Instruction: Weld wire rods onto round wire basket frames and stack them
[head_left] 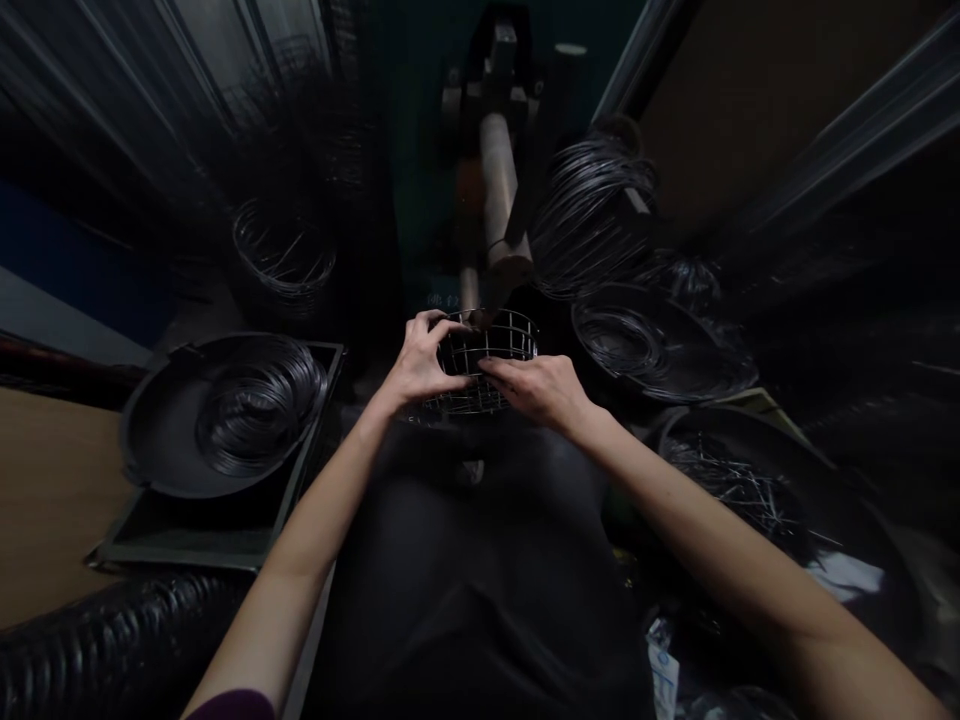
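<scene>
A round wire basket (517,340) of crossed metal rods sits just below the end of a machine's metal arm (501,180). My left hand (421,365) grips the basket's left side, thumb and fingers curved around the wire. On the near side, my right hand (541,385) has its fingers closed together against the wires. Whether those fingers also pinch a small loose piece is hidden. The machine's lower tip (471,295) reaches down to the basket's far rim.
Wire rings fill a dark basin (161,430) on the left and another basin (675,370) on the right. Short wire pieces (739,485) lie in a nearer right-hand basin. A large wire coil (592,215) stands beside the machine. A ribbed black hose (112,640) runs along the lower left.
</scene>
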